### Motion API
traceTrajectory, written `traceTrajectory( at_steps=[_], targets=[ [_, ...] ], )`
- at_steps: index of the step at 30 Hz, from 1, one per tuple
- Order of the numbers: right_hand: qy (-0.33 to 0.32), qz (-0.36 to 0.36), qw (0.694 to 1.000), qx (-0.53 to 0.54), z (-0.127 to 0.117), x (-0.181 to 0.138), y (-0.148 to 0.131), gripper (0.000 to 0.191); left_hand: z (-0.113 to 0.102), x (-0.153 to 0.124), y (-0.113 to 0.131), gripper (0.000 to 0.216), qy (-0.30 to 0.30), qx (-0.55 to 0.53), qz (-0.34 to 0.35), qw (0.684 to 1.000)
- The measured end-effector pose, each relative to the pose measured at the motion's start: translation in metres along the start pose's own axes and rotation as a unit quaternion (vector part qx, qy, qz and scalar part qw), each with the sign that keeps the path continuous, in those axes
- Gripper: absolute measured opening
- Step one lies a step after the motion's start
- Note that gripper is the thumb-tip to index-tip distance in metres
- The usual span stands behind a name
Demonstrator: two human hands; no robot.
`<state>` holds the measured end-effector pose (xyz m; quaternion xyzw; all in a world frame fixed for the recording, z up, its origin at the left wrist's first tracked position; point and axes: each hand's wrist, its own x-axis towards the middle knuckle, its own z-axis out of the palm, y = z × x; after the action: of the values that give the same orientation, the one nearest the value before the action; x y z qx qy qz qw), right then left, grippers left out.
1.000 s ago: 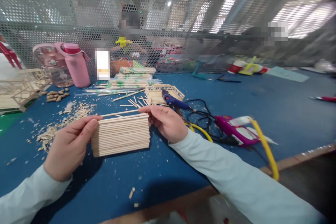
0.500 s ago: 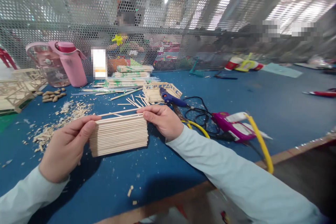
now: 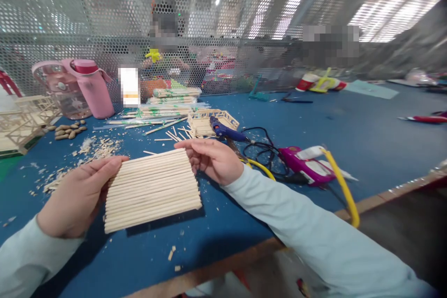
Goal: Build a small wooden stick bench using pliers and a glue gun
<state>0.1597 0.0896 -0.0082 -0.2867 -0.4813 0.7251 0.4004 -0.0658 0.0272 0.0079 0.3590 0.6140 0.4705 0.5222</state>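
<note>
A flat panel of thin wooden sticks [image 3: 153, 188], laid side by side, is held tilted above the blue table. My left hand [image 3: 78, 193] grips its left edge, thumb on the upper corner and the other fingers partly hidden behind. At the upper right corner is my right hand [image 3: 213, 160], its forefinger stretched along the top edge and the other fingers curled against the right side, partly covered by the panel. Just beyond lie loose sticks [image 3: 176, 134] and a small stick-built frame [image 3: 195, 123], with a blue glue gun [image 3: 226, 130] resting against it.
Wood scraps [image 3: 101, 149] litter the table's left side, near peanuts [image 3: 68, 130], a pink bottle [image 3: 94, 88] and stick models [image 3: 21, 125]. Bagged sticks [image 3: 167, 104] lie behind. A purple tool [image 3: 307, 165] with black cable sits right. Perforated metal screen [image 3: 223, 18] stands behind.
The panel has tipped so its broad face shows more, and its lower edge has come nearer. My right hand's pinch on the top stick has loosened, with the forefinger now stretched out.
</note>
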Motion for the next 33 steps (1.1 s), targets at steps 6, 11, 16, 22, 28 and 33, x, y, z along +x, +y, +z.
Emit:
traceTrajectory(
  at_steps=[6, 11, 16, 22, 28, 33],
  targets=[
    [0.055, 0.083, 0.99, -0.099, -0.004, 0.01, 0.011, 0.007, 0.008, 0.003, -0.008, 0.018, -0.018, -0.073, -0.126, 0.989],
    [0.074, 0.136, 0.979, -0.135, -0.006, 0.012, 0.012, 0.007, 0.005, 0.011, -0.019, 0.024, -0.066, -0.037, -0.111, 0.991],
    [0.087, 0.126, 0.976, -0.155, -0.004, 0.011, 0.007, 0.009, -0.006, 0.016, -0.02, 0.037, 0.002, 0.291, 0.14, 0.946],
    [0.08, 0.091, 0.975, -0.188, -0.002, 0.011, 0.007, 0.007, -0.013, 0.006, -0.014, 0.045, 0.054, 0.475, 0.411, 0.776],
    [0.075, 0.084, 0.972, -0.208, -0.001, 0.011, 0.007, 0.007, 0.007, -0.014, -0.033, 0.07, -0.117, 0.575, 0.459, 0.667],
    [0.071, 0.045, 0.942, -0.326, -0.002, 0.009, 0.005, 0.009, 0.013, -0.016, -0.033, 0.061, -0.1, 0.623, 0.452, 0.631]
  ],
)
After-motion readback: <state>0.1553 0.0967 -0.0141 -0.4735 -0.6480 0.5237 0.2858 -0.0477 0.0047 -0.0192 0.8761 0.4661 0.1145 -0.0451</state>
